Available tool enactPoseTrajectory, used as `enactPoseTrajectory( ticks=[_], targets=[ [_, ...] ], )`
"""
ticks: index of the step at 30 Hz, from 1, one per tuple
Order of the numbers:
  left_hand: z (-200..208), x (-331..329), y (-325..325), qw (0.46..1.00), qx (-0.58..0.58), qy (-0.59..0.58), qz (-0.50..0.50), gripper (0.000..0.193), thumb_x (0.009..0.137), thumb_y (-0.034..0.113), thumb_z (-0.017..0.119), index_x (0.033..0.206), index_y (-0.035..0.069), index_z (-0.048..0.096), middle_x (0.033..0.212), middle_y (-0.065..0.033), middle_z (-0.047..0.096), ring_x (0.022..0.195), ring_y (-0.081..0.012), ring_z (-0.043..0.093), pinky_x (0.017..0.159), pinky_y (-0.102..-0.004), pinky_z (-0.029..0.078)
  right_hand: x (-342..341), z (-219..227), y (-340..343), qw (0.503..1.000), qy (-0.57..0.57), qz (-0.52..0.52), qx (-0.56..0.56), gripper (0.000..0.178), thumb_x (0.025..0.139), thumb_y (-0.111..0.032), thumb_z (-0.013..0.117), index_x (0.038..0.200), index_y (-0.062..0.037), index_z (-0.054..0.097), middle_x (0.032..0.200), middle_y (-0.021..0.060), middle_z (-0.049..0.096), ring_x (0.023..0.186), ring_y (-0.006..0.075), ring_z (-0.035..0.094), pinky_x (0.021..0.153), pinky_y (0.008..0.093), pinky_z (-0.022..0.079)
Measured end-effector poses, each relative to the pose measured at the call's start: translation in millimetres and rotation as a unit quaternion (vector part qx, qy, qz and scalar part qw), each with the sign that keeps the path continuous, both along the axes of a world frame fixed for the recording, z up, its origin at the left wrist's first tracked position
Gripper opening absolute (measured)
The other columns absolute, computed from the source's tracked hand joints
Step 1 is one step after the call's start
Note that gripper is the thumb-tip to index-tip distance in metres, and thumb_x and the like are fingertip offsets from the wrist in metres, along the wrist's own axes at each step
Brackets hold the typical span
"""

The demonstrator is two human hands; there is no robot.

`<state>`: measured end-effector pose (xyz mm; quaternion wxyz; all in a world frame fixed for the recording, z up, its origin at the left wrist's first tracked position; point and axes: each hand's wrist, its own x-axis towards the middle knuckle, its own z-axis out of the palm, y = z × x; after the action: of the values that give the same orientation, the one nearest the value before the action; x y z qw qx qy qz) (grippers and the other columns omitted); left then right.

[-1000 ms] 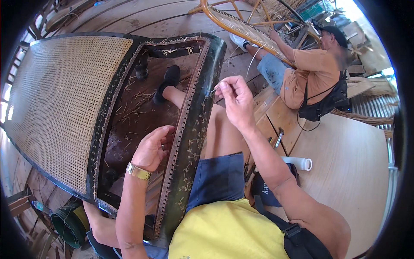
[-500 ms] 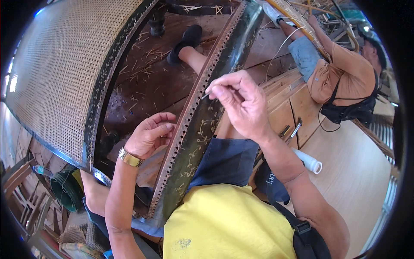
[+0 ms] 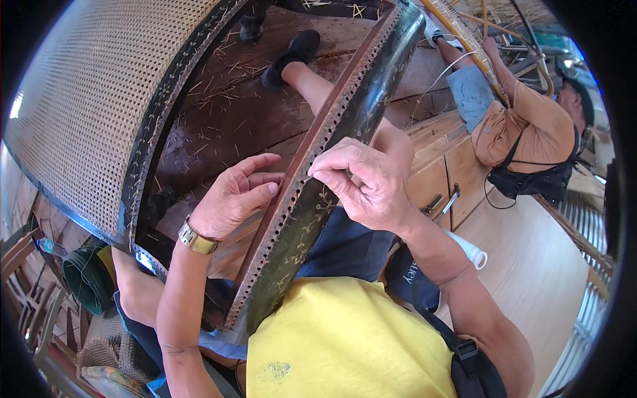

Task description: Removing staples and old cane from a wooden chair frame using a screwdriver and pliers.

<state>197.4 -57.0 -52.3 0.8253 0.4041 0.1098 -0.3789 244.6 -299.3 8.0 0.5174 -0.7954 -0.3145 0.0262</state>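
Note:
Across my lap lies a dark chair frame [image 3: 285,255] with pale painted vines and a reddish inner strip with a row of small drilled holes. My right hand [image 3: 365,186] is closed in a pinch, thumb and forefinger tips right at the holes. Whatever it pinches is hidden by the fingers. On the inner side of the frame is my left hand [image 3: 232,199], fingers apart, fingertips at or very near the strip's edge; I cannot tell whether they touch. A gold-coloured watch [image 3: 198,239] circles that wrist. A woven cane panel [image 3: 86,119] fills the part at the left.
At upper right another person [image 3: 524,136] sits by a light curved frame [image 3: 464,43]. A hammer-like tool [image 3: 449,203] and a white tube [image 3: 468,249] lie on wooden boards. A green bucket [image 3: 89,282] stands at lower left. Cane scraps litter the floor [image 3: 206,126].
My right hand has come down and slightly left along the row of holes; the thin thing at its fingertips no longer shows. My left hand has risen slightly, its fingers more stretched.

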Motion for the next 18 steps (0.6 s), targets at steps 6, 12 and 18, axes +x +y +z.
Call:
enactPoseTrajectory(
  ticks=[6,12,18],
  targets=[
    [-1.7,-4.5,-3.9,0.998,0.048,-0.026,0.014,0.053,0.100,0.008,0.063,0.148,0.001,0.042,0.132,-0.0130,0.063,0.109,-0.0118,0.062,0.093,-0.0272,0.053,-2.4,2.3,2.6,0.999,-0.034,0.010,-0.028,0.014,0.086,0.001,0.075,0.096,-0.0028,0.066,0.088,0.0089,0.068,0.080,0.0286,0.065,0.074,0.0379,0.052],
    [-17.3,7.4,3.2,0.999,0.029,-0.031,-0.032,0.048,0.101,0.008,0.063,0.146,0.002,0.046,0.123,-0.0095,0.068,0.099,-0.0099,0.064,0.089,-0.0269,0.055,-7.7,3.8,2.4,0.992,-0.101,0.035,-0.070,0.023,0.082,0.003,0.079,0.101,-0.0041,0.068,0.095,0.0091,0.068,0.083,0.0265,0.066,0.072,0.0352,0.054],
    [-65.3,20.3,-1.8,0.993,-0.099,-0.030,-0.060,0.060,0.092,0.007,0.076,0.144,0.003,0.048,0.108,-0.0039,0.072,0.091,-0.0111,0.068,0.083,-0.0264,0.056,-12.4,7.6,6.6,0.975,-0.121,0.065,-0.176,0.028,0.078,0.002,0.081,0.101,-0.0057,0.068,0.097,0.0076,0.063,0.088,0.0262,0.064,0.076,0.0363,0.053]
  ],
)
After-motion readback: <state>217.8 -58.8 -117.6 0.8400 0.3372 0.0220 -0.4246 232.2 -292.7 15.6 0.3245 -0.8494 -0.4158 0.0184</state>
